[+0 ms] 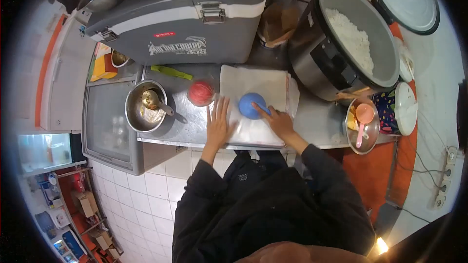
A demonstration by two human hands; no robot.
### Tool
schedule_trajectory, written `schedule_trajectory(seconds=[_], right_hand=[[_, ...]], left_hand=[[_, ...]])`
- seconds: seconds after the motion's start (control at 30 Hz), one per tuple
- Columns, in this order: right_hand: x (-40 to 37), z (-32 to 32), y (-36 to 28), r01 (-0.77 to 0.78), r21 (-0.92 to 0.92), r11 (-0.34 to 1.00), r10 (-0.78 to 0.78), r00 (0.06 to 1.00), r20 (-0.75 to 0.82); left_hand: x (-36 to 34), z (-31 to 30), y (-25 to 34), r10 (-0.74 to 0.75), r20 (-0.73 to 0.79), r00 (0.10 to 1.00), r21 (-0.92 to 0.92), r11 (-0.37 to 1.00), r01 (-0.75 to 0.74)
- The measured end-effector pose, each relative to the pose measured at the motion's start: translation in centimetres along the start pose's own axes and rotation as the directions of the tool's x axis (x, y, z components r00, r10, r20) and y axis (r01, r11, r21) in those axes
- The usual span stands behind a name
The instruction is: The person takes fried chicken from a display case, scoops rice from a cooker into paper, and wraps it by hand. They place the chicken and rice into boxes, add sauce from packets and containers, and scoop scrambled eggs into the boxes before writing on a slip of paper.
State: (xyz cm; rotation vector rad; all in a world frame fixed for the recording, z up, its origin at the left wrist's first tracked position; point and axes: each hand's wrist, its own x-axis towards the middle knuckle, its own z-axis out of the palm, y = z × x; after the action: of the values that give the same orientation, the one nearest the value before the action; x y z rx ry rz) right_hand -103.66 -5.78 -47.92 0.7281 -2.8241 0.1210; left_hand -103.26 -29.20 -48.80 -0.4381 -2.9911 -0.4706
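My left hand (219,124) lies flat, fingers spread, at the left edge of a stack of white paper sheets (234,80). Upside down on that stack rests a rounded blue plastic scoop (251,105). My right hand (282,125) grips the scoop at its right side, index finger stretched onto the dome; the other fingers curl, partly hidden. Beyond my left fingers sits a red ball-shaped bundle (201,93), perhaps string or rubber bands. Further left, a steel bowl (132,112) holds a metal ladle (151,100).
A large cooker (312,48) full of white rice (348,36) stands back right. Nearby, a steel bowl (374,139) holds a pink scoop (363,116). A grey cooler box (126,44) blocks the back. A green-handled tool (170,72) lies before it.
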Motion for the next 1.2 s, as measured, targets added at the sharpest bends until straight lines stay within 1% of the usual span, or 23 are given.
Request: schedule_trajectory(seconds=[0.2,0.27,0.33,0.4,0.43,0.47,0.5,0.53,0.57,0.6,0.67,0.7,0.73,0.8,0.83,0.9,0.93,0.97,1.0,1.03,1.1,1.13,1.2], right_hand=[[0.5,0.2,1.4,0.088,0.050,0.995,-0.087,0.996,-0.020],[0.9,-0.5,1.1,0.017,0.124,0.992,-0.034,0.990,0.136],[1.0,-1.6,1.2,-0.031,0.199,0.980,0.017,0.997,0.069],[1.3,-4.2,1.5,-0.163,0.232,0.959,0.157,0.987,0.045],[1.6,-6.7,1.8,-0.260,0.179,0.949,0.251,0.965,0.070],[2.1,-9.1,2.9,-0.076,0.230,0.970,0.172,0.885,-0.432],[1.9,-11.6,4.6,-0.153,0.353,0.923,0.325,0.801,-0.503],[3.8,-16.2,5.6,-0.202,0.185,0.962,0.273,0.647,-0.712],[5.1,-19.8,7.3,-0.250,0.237,0.939,0.340,0.560,-0.755],[6.4,-23.4,8.2,-0.293,0.281,0.914,0.399,0.519,-0.756],[6.2,-25.6,13.7,-0.538,0.139,0.831,0.497,0.609,-0.618],[6.0,-26.1,16.0,-0.625,0.040,0.780,0.542,0.642,-0.543],[5.9,-26.0,18.6,-0.627,0.037,0.778,0.540,0.638,-0.549],[5.7,-25.3,21.3,-0.650,-0.137,0.747,0.605,0.751,-0.266],[5.4,-25.2,21.2,-0.651,-0.135,0.747,0.604,0.749,-0.274],[5.7,-25.6,16.3,-0.403,-0.229,0.886,0.174,0.747,-0.642],[5.7,-25.1,12.5,-0.347,0.097,0.933,0.334,0.732,-0.594],[5.6,-24.4,8.5,-0.281,0.420,0.863,0.477,0.727,-0.494],[5.5,-22.7,6.1,-0.191,0.537,0.822,0.432,0.823,-0.369],[5.1,-19.2,5.8,-0.165,0.472,0.866,0.314,0.914,-0.257],[5.6,-12.4,4.7,-0.178,0.449,0.875,0.260,0.957,-0.128],[5.4,-7.7,5.8,-0.251,0.431,0.867,0.287,0.958,-0.019],[4.9,-0.6,7.1,-0.323,0.409,0.854,0.316,0.945,0.085]], left_hand=[[2.4,0.0,-7.0,-0.134,-0.048,0.990,0.075,0.988,0.137],[3.0,0.0,-7.5,-0.144,-0.072,0.987,0.092,0.984,0.150],[3.2,0.0,-7.2,-0.199,-0.183,0.963,-0.107,0.978,0.182],[3.3,-1.5,-4.6,-0.228,-0.160,0.960,-0.199,0.960,0.195],[3.1,-2.3,-3.1,-0.262,0.006,0.965,-0.440,0.866,0.238],[2.8,-2.6,-2.0,-0.247,0.180,0.952,-0.635,0.710,0.304],[2.6,-1.6,-1.2,-0.244,0.187,0.951,-0.632,0.711,0.307],[2.5,0.0,-0.6,-0.229,0.073,0.971,-0.640,0.736,0.221],[2.3,1.3,-0.4,-0.206,-0.044,0.978,-0.639,0.758,0.131],[2.1,2.1,-0.7,-0.197,-0.042,0.980,-0.639,0.759,0.125],[2.0,3.0,-1.2,-0.116,-0.054,0.992,-0.424,0.902,0.082],[2.2,2.9,-1.3,-0.109,-0.061,0.992,-0.426,0.902,0.073],[2.1,2.7,-1.4,-0.093,-0.040,0.995,-0.360,0.930,0.073],[1.6,2.2,-1.5,-0.073,-0.016,0.997,-0.287,0.956,0.066],[1.6,1.9,-1.5,-0.090,0.006,0.996,-0.280,0.956,0.088],[2.3,2.1,-1.9,-0.111,0.024,0.994,-0.275,0.955,0.113],[2.4,2.7,-2.5,-0.204,-0.019,0.979,-0.220,0.956,0.195],[2.3,3.0,-3.3,-0.288,-0.063,0.955,-0.165,0.947,0.275],[2.5,2.7,-4.0,-0.282,-0.060,0.958,-0.159,0.950,0.270],[2.8,2.0,-4.6,-0.293,-0.131,0.947,-0.220,0.940,0.261],[3.5,0.3,-5.0,-0.274,-0.324,0.906,-0.260,0.946,0.193],[3.5,-0.4,-5.4,-0.273,-0.324,0.906,-0.257,0.947,0.193],[3.5,-1.5,-5.9,-0.448,-0.030,0.894,-0.393,0.827,0.401]])
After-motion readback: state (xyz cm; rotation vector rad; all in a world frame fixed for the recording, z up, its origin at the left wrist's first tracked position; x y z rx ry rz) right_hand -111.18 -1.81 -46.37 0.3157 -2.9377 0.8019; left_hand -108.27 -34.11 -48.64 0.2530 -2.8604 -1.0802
